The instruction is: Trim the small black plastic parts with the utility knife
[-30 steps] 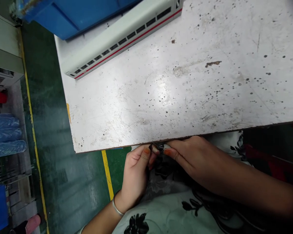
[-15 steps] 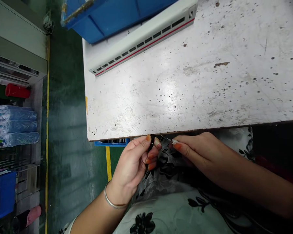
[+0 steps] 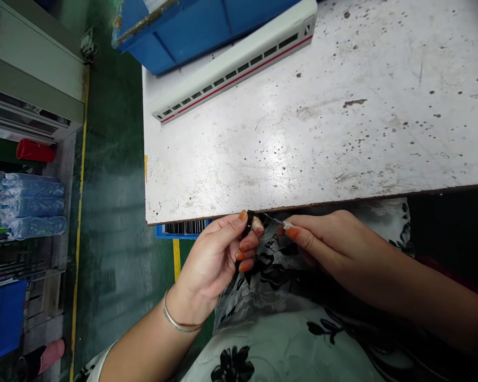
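We see a spotted white workbench in front of the hands. Beyond them, a white train-shaped shell lies on it, with a blue crate just past that. A floral lap sits just below the hands. Both hands are close together under the bench edge, probably to steady small work over the lap. The left hand is mostly closed, pinching a small black part upright between thumb and fingers. The right hand is nearly closed, pinching a thin wire aimed at the black part. We can't tell whether they touch.
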`<state>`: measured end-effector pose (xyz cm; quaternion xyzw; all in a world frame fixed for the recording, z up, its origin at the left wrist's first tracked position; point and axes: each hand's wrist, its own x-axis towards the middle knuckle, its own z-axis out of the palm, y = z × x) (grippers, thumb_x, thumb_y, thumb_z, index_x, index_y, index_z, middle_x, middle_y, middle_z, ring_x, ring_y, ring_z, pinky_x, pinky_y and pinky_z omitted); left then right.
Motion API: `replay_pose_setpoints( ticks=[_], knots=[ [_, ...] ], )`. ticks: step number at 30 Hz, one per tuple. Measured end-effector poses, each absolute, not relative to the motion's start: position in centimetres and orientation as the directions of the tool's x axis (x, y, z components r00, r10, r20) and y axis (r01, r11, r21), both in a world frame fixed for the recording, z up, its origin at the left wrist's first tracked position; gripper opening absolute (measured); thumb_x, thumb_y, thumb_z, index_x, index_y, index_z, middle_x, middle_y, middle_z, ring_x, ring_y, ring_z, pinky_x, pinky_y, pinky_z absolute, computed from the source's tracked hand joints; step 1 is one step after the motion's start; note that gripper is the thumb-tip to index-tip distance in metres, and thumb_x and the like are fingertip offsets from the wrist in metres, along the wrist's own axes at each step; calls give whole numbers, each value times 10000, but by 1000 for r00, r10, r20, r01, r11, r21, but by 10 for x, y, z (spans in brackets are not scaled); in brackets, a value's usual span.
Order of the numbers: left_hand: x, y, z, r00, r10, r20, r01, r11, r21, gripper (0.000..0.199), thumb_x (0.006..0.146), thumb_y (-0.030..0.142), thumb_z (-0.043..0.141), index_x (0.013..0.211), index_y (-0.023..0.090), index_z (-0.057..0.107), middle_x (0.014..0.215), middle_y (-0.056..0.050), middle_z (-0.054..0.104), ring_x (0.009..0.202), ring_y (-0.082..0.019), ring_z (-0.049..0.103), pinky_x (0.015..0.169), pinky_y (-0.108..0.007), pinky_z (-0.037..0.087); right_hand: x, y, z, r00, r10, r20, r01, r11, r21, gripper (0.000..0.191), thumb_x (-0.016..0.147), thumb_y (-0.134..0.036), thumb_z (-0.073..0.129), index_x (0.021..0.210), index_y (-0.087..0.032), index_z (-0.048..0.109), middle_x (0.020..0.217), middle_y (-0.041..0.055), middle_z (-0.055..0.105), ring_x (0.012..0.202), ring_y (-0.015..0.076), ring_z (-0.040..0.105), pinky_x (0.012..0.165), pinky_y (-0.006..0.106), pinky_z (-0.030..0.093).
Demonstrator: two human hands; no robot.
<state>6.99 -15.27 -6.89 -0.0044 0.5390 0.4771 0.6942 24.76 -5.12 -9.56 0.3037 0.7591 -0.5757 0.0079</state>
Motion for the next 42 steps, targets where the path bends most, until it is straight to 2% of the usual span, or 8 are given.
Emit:
replay_pose_setpoints(
  ticks=[8, 12, 18, 23, 28, 34, 42],
  knots=[
    [71, -150, -67, -66, 672, -738, -645, 535, 545, 284, 950, 321, 542, 812, 101, 657, 579, 28, 396, 489, -47, 344, 430, -132, 323, 245, -48, -93, -810, 467, -355, 463, 137, -876, 444, 997, -446, 377, 629, -213, 462, 529, -54, 517, 481, 96, 446, 471, 241, 317],
    [73, -150, -70, -108, 675, -730, -574, 557, 600, 272, 935, 329, 565, 811, 107, 662, 594, 26, 393, 512, -53, 338, 454, -146, 295, 244, -47, -95, -808, 469, -356, 465, 137, -875, 438, 996, -443, 388, 631, -213, 463, 533, -51, 516, 482, 98, 446, 474, 247, 317],
    [77, -153, -90, -196, 627, -754, -437, 632, 639, 250, 870, 349, 650, 807, 109, 678, 598, 26, 404, 516, -53, 294, 461, -177, 194, 244, -51, -106, -798, 443, -409, 535, 207, -819, 419, 1012, -426, 343, 681, -222, 499, 589, -34, 552, 527, 122, 484, 521, 285, 303],
    [82, -155, -101, -257, 615, -745, -428, 619, 658, 267, 851, 381, 665, 793, 121, 675, 606, 32, 395, 527, -63, 278, 476, -198, 179, 243, -54, -114, -822, 450, -349, 506, 294, -811, 402, 1018, -381, 338, 695, -212, 508, 605, -19, 554, 523, 130, 477, 526, 297, 283],
    [82, -158, -105, -271, 664, -697, -390, 586, 710, 245, 883, 378, 641, 820, 147, 693, 604, 37, 391, 549, -71, 277, 503, -201, 207, 241, -54, -117, -850, 437, -295, 460, 343, -819, 393, 1030, -354, 319, 745, -194, 537, 656, -1, 576, 567, 139, 506, 560, 293, 316],
    [84, -164, -114, -325, 677, -660, -321, 578, 750, 247, 916, 391, 602, 836, 178, 698, 675, 16, 456, 642, -98, 348, 585, -208, 285, 239, -49, -114, -835, 420, -356, 499, 306, -811, 419, 1030, -375, 300, 756, -194, 560, 659, 16, 599, 593, 159, 535, 585, 307, 352],
    [88, -165, -117, -384, 685, -619, -279, 553, 785, 289, 922, 417, 582, 799, 175, 680, 631, 27, 459, 601, -97, 360, 571, -208, 310, 237, -47, -111, -841, 421, -340, 500, 360, -788, 411, 1027, -379, 295, 765, -203, 558, 665, 26, 613, 606, 178, 570, 577, 313, 362]
  ],
)
